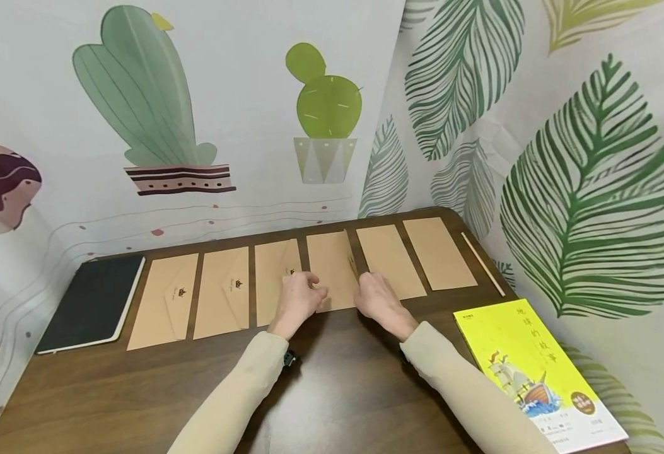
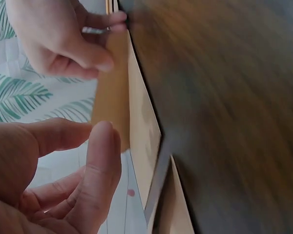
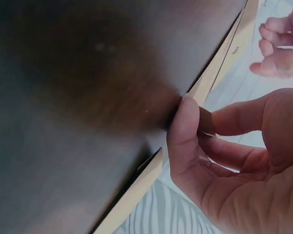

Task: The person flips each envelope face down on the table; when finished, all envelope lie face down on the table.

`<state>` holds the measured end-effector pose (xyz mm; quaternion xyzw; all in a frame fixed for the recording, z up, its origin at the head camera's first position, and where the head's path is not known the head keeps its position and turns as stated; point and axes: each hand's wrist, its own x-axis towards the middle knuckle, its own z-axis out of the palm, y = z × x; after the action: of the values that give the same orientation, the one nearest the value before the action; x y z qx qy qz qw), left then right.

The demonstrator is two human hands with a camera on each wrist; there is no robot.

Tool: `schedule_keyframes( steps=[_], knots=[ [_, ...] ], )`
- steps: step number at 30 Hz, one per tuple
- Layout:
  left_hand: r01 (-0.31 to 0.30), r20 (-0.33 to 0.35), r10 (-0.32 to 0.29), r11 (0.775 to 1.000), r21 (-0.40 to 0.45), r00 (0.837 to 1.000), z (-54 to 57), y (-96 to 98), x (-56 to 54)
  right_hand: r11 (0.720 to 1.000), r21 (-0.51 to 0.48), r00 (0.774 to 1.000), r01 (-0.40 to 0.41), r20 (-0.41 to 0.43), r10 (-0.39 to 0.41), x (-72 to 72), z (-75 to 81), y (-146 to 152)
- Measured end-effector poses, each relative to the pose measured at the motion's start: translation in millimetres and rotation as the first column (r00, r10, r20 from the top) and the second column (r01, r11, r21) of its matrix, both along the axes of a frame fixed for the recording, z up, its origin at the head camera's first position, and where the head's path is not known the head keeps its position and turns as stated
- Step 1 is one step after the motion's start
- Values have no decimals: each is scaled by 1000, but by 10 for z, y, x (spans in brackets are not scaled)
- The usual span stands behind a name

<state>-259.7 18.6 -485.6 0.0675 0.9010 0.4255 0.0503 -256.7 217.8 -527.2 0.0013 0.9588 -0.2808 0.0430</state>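
Note:
Six brown paper envelopes lie in a row on the wooden table. My right hand [image 1: 378,301] is at the right edge of the fourth envelope [image 1: 330,268], pinching its raised flap between thumb and fingers. In the left wrist view that flap [image 2: 112,90] stands up from the envelope's flat body [image 2: 142,131]. My left hand [image 1: 299,302] hovers near the same envelope's lower left corner, thumb and forefinger close together with nothing held. Left of it, the third envelope [image 1: 269,284], second envelope [image 1: 212,296] and first envelope [image 1: 152,309] show closed flaps with crown prints.
To the right are two plain-faced envelopes, the fifth envelope [image 1: 387,258] and the sixth envelope [image 1: 439,252], then a thin wooden stick [image 1: 482,265]. A yellow book [image 1: 513,347] lies at the right edge, a black notebook [image 1: 93,302] at the far left. Patterned cloth hangs behind.

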Motion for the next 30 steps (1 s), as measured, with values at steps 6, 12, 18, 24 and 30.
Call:
schedule_keyframes(
  steps=[6,12,18,24,30],
  knots=[
    [-14,-35,12,999,-39,999,-134,-124,-92,999,19,999,34,10,-34,199,386,-60],
    [-46,58,47,999,-19,997,-1,-107,-21,997,-62,998,55,18,-54,66,224,106],
    [-101,165,78,985,138,983,-55,-77,-81,997,-38,998,62,-30,-63,-206,-244,302],
    [-155,235,88,946,285,968,-114,-56,-124,997,-57,996,51,-63,-55,-115,-90,268],
    [-204,294,91,901,382,952,-124,-56,-140,946,-309,995,98,-2,-104,124,335,117]
  ],
)
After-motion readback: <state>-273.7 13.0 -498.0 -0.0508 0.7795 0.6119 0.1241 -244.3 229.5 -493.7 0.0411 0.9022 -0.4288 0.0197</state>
